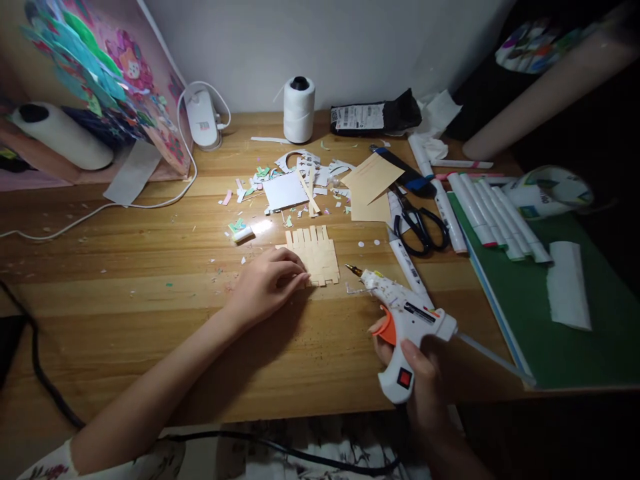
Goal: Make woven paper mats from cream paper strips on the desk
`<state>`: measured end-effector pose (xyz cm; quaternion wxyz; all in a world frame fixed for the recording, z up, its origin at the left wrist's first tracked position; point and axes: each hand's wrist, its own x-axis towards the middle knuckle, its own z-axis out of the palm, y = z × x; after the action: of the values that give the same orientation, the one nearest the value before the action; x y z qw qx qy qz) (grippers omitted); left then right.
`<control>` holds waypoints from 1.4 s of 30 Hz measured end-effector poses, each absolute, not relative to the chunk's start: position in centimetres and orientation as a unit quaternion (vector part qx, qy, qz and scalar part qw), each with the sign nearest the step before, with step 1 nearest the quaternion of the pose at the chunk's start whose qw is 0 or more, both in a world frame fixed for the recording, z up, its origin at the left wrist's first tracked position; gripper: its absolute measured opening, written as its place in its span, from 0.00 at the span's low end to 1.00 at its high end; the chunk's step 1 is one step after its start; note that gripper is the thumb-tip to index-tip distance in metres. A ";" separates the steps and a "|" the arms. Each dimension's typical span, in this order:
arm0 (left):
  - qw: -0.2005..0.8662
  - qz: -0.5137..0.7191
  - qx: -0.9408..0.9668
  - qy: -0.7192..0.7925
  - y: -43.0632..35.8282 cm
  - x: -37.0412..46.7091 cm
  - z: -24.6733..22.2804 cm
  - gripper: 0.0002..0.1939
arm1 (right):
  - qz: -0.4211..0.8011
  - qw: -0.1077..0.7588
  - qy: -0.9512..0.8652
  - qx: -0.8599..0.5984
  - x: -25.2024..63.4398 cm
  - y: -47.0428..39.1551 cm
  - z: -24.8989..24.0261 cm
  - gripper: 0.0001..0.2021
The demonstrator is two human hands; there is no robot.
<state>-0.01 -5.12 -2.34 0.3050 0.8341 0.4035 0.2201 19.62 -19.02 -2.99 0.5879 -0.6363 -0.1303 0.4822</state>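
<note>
A small mat of tan paper strips (320, 257), woven-looking with uneven strip ends along its top edge, lies flat on the table. My left hand (267, 280) rests over its left side, thumb and fingertips closed at the lower left corner. That hand hides part of the mat. In my right hand (423, 373) is a white hot glue gun (400, 300) with an orange trigger and a red switch. Its brown-stained nozzle points left, just right of the mat and apart from it. A clear glue stick (493, 357) sticks out of the gun's back.
Paper scraps (310, 163), a white card (286, 192) and tan sheets (373, 180) lie behind the mat. Black-handled scissors (420, 227) and several markers (493, 213) are at right. A thread spool (299, 110) stands at the back. A black cord (280, 445) crosses the front.
</note>
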 end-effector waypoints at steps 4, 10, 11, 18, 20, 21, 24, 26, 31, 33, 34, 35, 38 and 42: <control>0.295 0.193 0.832 0.429 -5.3 0.4 -1.9 0.05 | 0.498 0.584 -0.140 -0.626 19.9 -19.4 -3.6 0.12; 0.257 0.084 0.845 0.463 -4.9 1.2 0.3 0.07 | 0.508 0.560 -0.165 -0.633 20.4 -19.8 -4.3 0.14; 0.251 0.065 0.847 0.464 -4.7 1.4 0.7 0.06 | 0.511 0.557 -0.170 -0.632 20.5 -19.8 -4.4 0.13; 0.151 -0.029 0.898 0.413 -4.0 3.1 1.6 0.16 | 0.504 0.556 -0.180 -0.636 20.6 -19.6 -4.0 0.11; 0.144 -0.033 0.906 0.396 -4.0 3.5 1.6 0.12 | 0.500 0.552 -0.187 -0.641 20.5 -19.5 -3.7 0.11; 0.148 -0.033 0.906 0.394 -4.0 3.6 1.6 0.11 | 0.500 0.548 -0.192 -0.642 20.4 -19.4 -3.5 0.12; 0.166 -0.025 0.906 0.389 -3.9 3.7 1.7 0.10 | 0.500 0.532 -0.207 -0.651 20.3 -19.5 -3.5 0.15; 0.177 -0.020 0.907 0.382 -3.7 3.6 1.8 0.09 | 0.494 0.514 -0.216 -0.667 20.3 -19.7 -3.6 0.17; 0.210 0.005 0.893 0.397 -2.9 3.4 1.4 0.12 | 0.474 0.437 -0.264 -0.717 19.9 -19.9 -3.4 0.20; 0.227 0.012 0.889 0.398 -2.5 3.3 1.2 0.12 | 0.465 0.418 -0.299 -0.721 19.6 -19.7 -3.0 0.22; 0.234 0.012 0.888 0.396 -2.3 3.3 1.1 0.12 | 0.464 0.410 -0.310 -0.722 19.5 -19.6 -2.8 0.23; 0.238 0.011 0.887 0.395 -2.1 3.3 1.1 0.12 | 0.467 0.402 -0.313 -0.722 19.5 -19.5 -2.6 0.23; 0.240 0.009 0.888 0.391 -1.8 3.3 1.1 0.12 | 0.486 0.387 -0.304 -0.723 19.5 -19.0 -2.3 0.23; 0.252 0.012 0.886 0.388 -1.8 3.3 1.1 0.12 | 0.494 0.387 -0.295 -0.720 19.6 -18.7 -2.1 0.21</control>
<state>3.31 -1.78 1.05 0.2516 0.8865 0.3882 0.0122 19.62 -18.69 -2.05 0.3875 -0.7200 -0.2954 0.4942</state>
